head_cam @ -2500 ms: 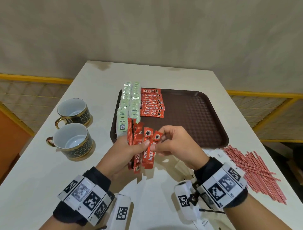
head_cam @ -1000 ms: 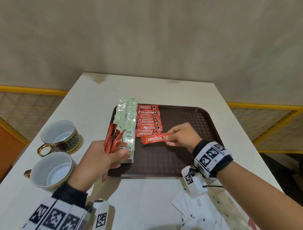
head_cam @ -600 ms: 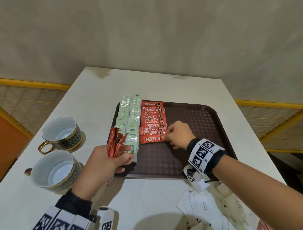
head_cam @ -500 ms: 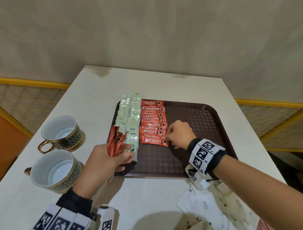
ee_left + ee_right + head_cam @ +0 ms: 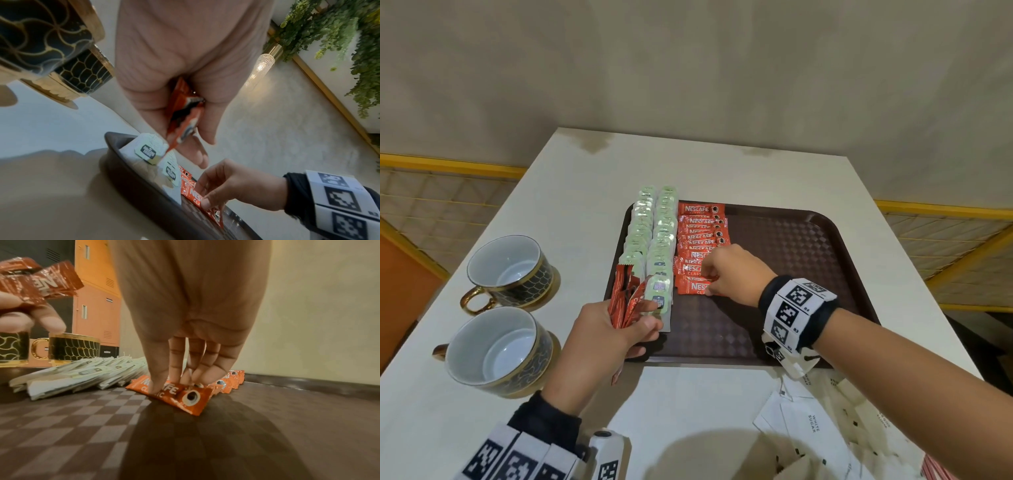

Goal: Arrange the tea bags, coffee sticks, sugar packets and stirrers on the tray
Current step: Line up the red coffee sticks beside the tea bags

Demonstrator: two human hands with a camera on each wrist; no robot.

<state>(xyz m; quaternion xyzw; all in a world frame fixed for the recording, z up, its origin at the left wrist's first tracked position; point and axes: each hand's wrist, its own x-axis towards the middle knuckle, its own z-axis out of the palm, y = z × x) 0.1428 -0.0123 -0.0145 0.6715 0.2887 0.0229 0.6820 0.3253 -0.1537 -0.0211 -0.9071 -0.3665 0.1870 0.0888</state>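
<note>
Pressing, right hand [image 5: 734, 274]: straight fingertips [image 5: 156, 386] on the nearest crinkly orange-red Nescafe coffee stick [image 5: 174, 395], flat on the tray
Left hand [image 5: 602, 339]: curled round a bunch of glossy red coffee sticks [image 5: 625, 298]
Tray [image 5: 791, 260]: dark brown, checker-textured, rounded corners
Tea bags [image 5: 654, 240]: pale green overlapping rows
Table [image 5: 571, 192]: off-white

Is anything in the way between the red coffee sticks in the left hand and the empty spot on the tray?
Only the right hand, pressing the nearest laid stick. The tray in front of it looks bare for the left hand's sticks.
</note>
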